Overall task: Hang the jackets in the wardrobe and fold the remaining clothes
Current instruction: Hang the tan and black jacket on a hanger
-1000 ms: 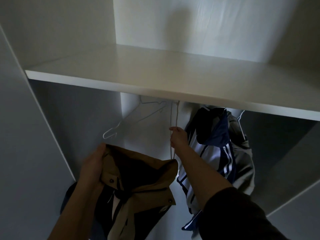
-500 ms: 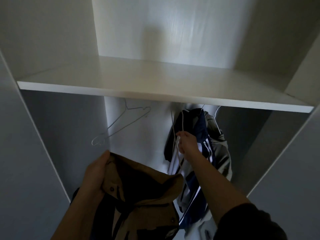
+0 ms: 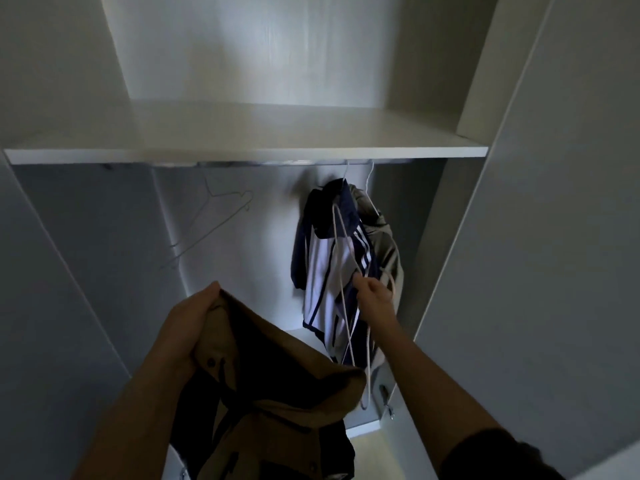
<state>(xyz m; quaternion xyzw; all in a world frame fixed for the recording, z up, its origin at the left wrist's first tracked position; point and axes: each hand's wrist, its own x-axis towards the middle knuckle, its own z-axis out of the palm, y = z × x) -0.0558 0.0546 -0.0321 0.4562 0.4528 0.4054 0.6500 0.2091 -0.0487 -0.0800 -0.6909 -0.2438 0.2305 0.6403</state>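
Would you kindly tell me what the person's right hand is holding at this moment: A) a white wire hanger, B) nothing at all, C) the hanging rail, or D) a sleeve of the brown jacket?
A: the right hand pinches a white wire hanger in front of the navy-and-white striped jacket, while the left hand grips the brown jacket.

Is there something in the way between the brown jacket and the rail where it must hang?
Nothing visible blocks it. The rail is bare between the empty hanger and the navy-and-white jacket. The brown jacket, in the left hand, is not yet on the white hanger in the right hand.
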